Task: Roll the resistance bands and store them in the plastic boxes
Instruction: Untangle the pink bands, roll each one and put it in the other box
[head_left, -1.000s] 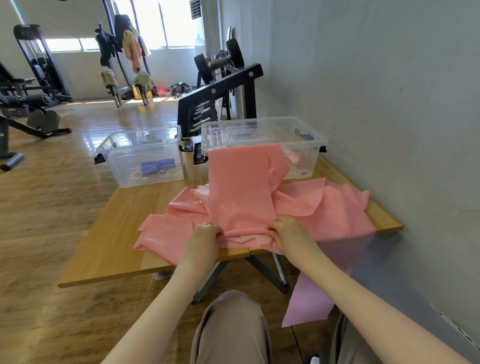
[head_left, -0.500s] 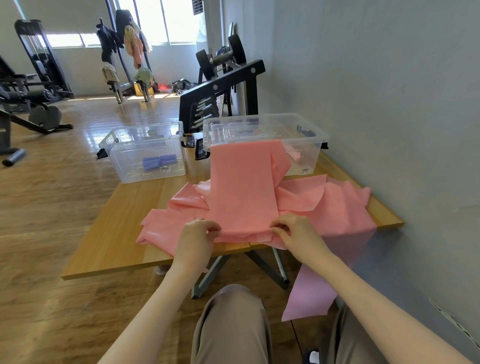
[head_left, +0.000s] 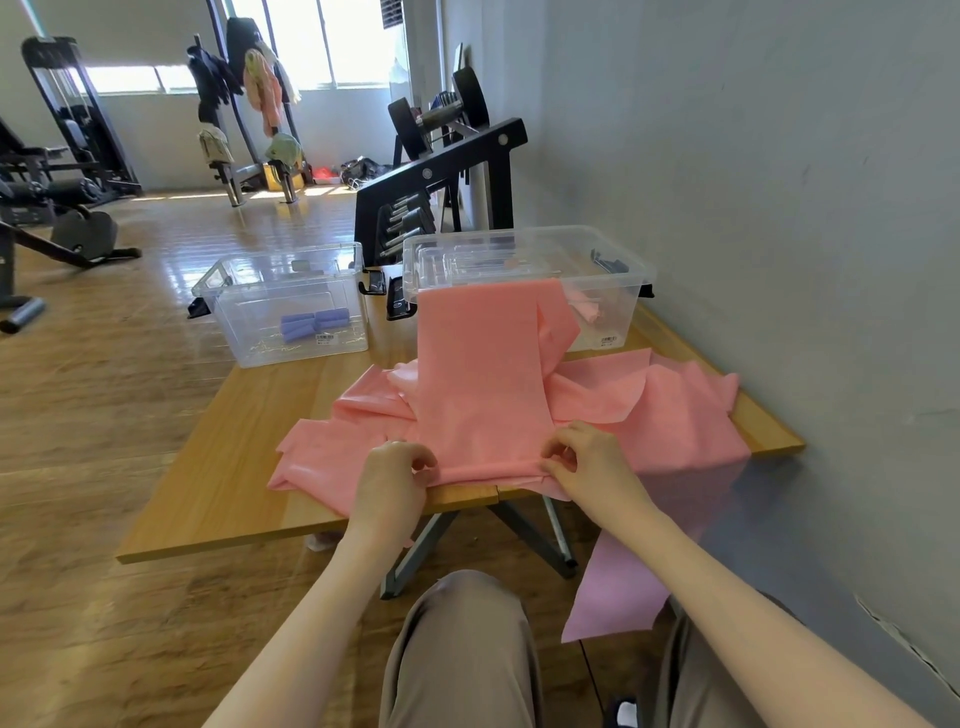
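Note:
A long pink resistance band (head_left: 483, 384) lies flat over a heap of other pink bands on the wooden table (head_left: 223, 483), its far end draped over the rim of the right clear plastic box (head_left: 618, 270). My left hand (head_left: 395, 483) pinches the band's near left corner at the table's front edge. My right hand (head_left: 582, 462) pinches the near right corner. The left clear box (head_left: 228, 306) holds rolled purple bands (head_left: 314, 325). A small pink roll (head_left: 587, 309) shows inside the right box.
One pink band (head_left: 623, 597) hangs off the table's front right toward the floor. A grey wall runs close along the right. A black dumbbell rack (head_left: 441, 182) stands behind the boxes. Gym machines stand far left on the wooden floor. My knees are under the table edge.
Both hands have shifted slightly on the band's near edge, with fingers now pinching the corners. The band's near end looks a little more gathered.

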